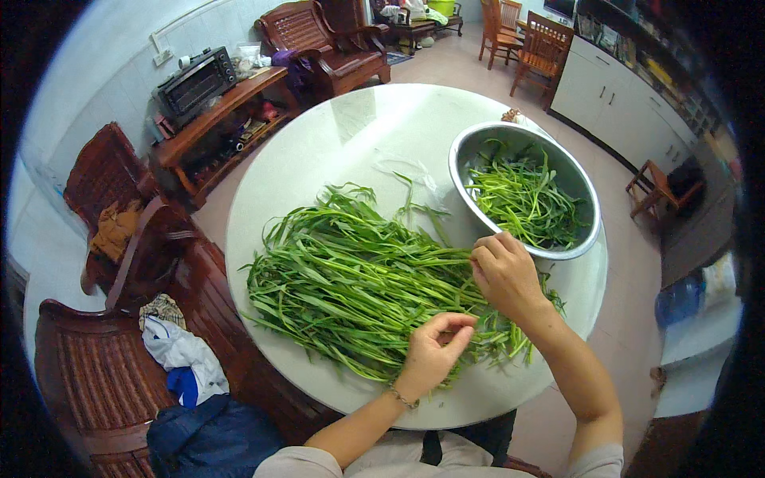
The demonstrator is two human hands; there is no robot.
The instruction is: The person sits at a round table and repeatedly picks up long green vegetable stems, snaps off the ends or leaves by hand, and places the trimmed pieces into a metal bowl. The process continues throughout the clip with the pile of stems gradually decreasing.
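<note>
A large heap of long leafy green stems, looking like water spinach (346,275), lies across a round pale table (287,149). Over the heap's lower right part is my left hand (439,349), its thumb and forefinger close together near the stem ends; whether a piece is between them cannot be told. My right hand (505,272) pinches stems at the heap's right side, just below the rim of a steel basin (588,239). Shorter cut or broken green pieces (520,197) lie inside the basin. More short bits lie under and beside my right forearm.
A clear plastic bag (418,173) lies left of the basin, and a garlic bulb (520,118) seems to sit behind it. Wooden armchairs (326,48) and a bench with clothes (185,358) stand around the left side. A toaster oven (197,83) rests on a low wooden cabinet.
</note>
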